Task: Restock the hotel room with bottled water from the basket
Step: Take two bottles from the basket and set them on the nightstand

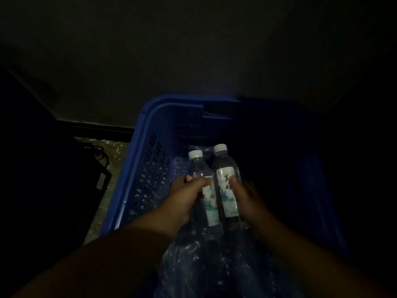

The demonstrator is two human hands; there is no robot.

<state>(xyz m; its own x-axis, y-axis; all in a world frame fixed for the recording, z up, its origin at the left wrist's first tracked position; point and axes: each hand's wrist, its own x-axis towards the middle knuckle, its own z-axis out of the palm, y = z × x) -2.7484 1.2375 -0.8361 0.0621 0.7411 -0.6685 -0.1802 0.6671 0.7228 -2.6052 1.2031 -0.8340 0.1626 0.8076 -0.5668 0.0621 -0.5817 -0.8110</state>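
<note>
The scene is very dark. A blue plastic basket (150, 130) with slotted walls fills the middle of the head view. Inside it, two clear water bottles with white caps and white-and-teal labels point away from me, side by side. My left hand (182, 198) is closed around the left bottle (199, 168). My right hand (247, 198) grips the right bottle (225, 175), thumb on its label. Crumpled clear plastic wrap (193, 261) lies in the basket under my forearms.
A black object (64, 190) with cables stands to the left of the basket on a speckled floor (111, 168). A dark wall rises behind the basket. The basket's right side is lost in shadow.
</note>
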